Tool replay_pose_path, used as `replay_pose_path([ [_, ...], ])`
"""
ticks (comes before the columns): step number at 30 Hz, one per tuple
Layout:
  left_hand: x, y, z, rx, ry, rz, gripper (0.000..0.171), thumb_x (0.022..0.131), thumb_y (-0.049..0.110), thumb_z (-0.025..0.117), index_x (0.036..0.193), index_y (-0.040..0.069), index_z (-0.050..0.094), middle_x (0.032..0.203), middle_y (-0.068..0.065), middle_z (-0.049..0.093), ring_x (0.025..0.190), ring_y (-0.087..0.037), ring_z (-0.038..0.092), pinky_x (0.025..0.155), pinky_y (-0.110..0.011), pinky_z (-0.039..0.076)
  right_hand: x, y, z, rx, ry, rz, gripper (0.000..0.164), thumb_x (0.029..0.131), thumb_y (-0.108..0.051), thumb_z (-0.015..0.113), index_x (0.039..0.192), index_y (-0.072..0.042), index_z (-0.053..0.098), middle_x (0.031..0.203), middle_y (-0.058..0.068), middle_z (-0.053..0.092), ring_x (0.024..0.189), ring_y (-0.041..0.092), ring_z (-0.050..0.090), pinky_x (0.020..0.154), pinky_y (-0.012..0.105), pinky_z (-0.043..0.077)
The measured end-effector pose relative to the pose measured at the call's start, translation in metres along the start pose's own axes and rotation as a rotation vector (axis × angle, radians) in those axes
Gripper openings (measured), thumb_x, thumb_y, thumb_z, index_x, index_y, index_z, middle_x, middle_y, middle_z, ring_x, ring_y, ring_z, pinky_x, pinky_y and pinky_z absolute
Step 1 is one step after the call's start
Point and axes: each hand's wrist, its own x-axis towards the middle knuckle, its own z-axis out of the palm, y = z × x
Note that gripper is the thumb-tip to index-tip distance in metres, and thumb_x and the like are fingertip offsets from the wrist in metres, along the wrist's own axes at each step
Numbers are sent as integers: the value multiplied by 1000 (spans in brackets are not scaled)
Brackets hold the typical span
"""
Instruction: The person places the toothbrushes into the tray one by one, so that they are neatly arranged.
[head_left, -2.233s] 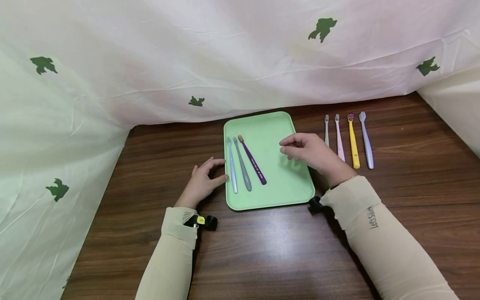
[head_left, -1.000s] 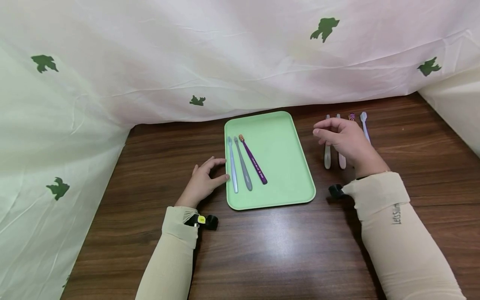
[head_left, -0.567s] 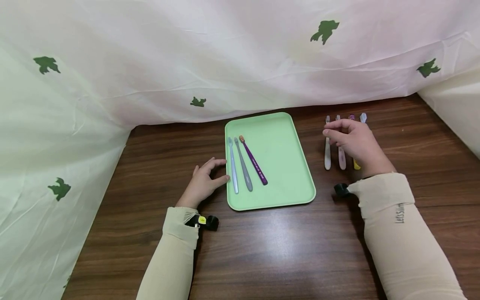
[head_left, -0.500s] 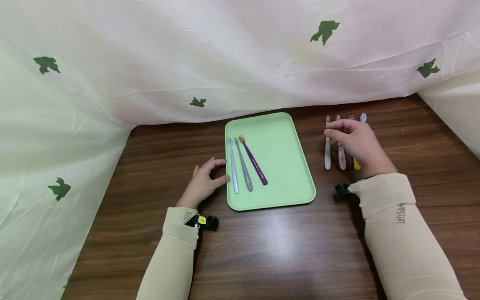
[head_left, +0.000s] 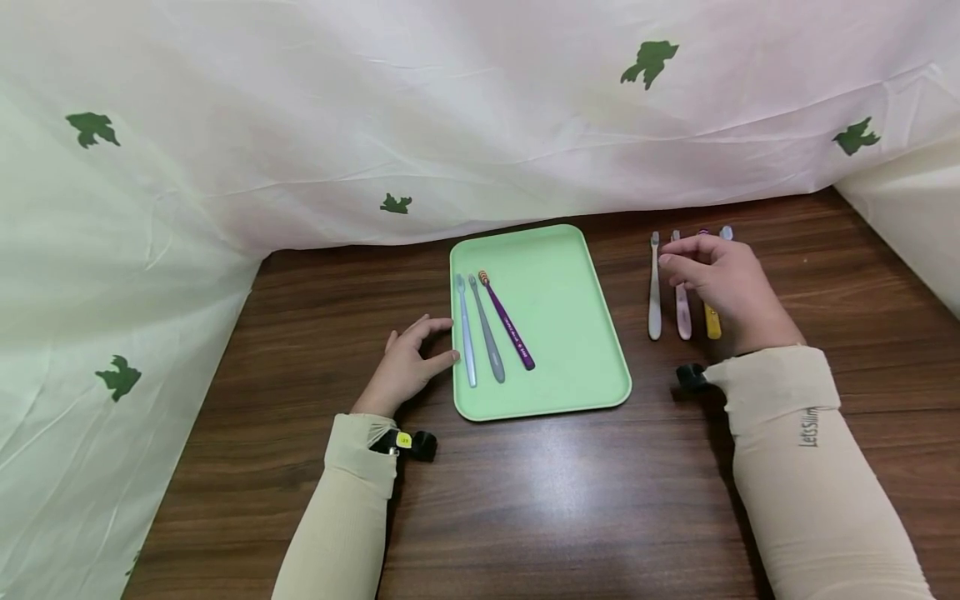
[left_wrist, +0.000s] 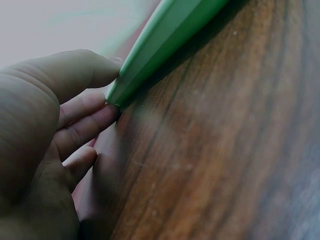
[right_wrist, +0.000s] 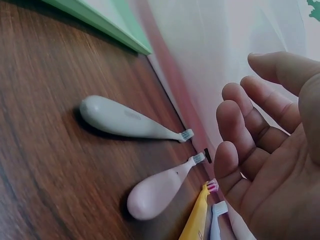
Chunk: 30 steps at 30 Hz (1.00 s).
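Note:
On the left side of the light green tray (head_left: 577,350), my left hand (head_left: 403,364) touches the edge with its thumb and fingertips. In the left wrist view the thumb of my left hand (left_wrist: 45,105) meets the rim, with fingers against the wall below. Inside the tray lie a light blue toothbrush (head_left: 466,333), a grey toothbrush (head_left: 488,333) and a purple toothbrush (head_left: 510,327). My right hand (head_left: 727,287) hovers, holding nothing, above a pink toothbrush (right_wrist: 155,195), a yellow toothbrush (right_wrist: 195,215) and a blue toothbrush (right_wrist: 215,220), partly hiding them. A pale grey toothbrush (head_left: 655,292) lies left of its fingertips.
The dark wooden table (head_left: 525,508) carries everything. A white curtain (head_left: 480,108) with green leaf-like shapes hangs along the back and sides. A strip of bare wood separates the tray from the toothbrushes at the right.
My right hand has moved right from over the tray to above the row of toothbrushes, and has lately drifted slightly further right. The left hand and tray have stayed in place.

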Motion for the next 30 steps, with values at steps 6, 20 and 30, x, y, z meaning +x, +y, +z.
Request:
replay_pose_path([
  [6, 0, 0, 0, 0, -2, -6, 47, 94, 28, 72, 138, 15, 59, 144, -5, 56, 151, -21, 25, 121, -54, -6, 0, 4, -2, 34, 24, 17, 49, 99, -43, 60, 128, -4, 64, 115, -8, 60, 87, 8, 61, 73, 22, 53],
  [20, 1, -1, 0, 0, 1, -7, 48, 94, 29, 72, 138, 16, 59, 144, -3, 56, 151, -20, 25, 121, -53, -6, 3, 11, -8, 46, 71, 77, 50, 97, -46, 63, 129, -8, 64, 117, -6, 56, 98, 12, 52, 78, 26, 46],
  [30, 1, -1, 0, -3, 0, 1, 48, 94, 28, 72, 138, 14, 59, 144, -5, 57, 151, -21, 25, 121, -54, -6, 4, 15, -9, 70, 116, 117, 48, 96, -45, 64, 128, -9, 64, 118, -8, 55, 92, 9, 59, 78, 23, 48],
])
